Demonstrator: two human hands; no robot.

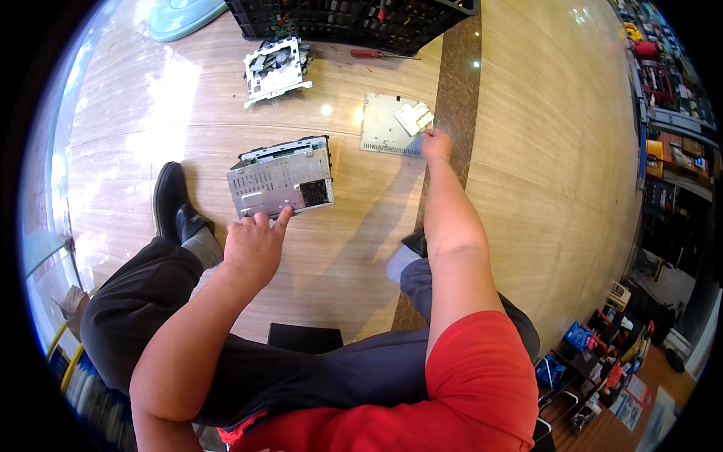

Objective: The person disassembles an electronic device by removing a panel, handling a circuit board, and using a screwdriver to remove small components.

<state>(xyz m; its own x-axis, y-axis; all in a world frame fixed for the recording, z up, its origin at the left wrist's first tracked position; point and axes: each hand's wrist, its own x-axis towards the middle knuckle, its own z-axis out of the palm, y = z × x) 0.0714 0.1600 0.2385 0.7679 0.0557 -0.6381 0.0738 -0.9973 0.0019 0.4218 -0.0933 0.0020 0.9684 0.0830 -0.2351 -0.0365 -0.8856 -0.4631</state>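
A boxy metal-cased electronic unit (pixel 267 184), like a car stereo, stands on the floor in front of me. It has slotted vents and a dark square opening at its right. My left hand (pixel 256 242) has its fingers on the near edge of this unit, the index finger lying against the metal. Farther right, a flat metal cover plate (pixel 379 128) rests on the floor. Over its right part is a small shiny metal bracket (pixel 412 117). My right hand (pixel 437 145) is closed at the bracket's near right end, its fingertips pinched together.
A stripped disc mechanism (pixel 274 71) sits beyond the unit. Behind it stand a black plastic crate (pixel 346 21) and a light blue round lid (pixel 183 16). A red-handled screwdriver (pixel 367 53) lies before the crate. Cluttered shelves (pixel 663 98) line the right.
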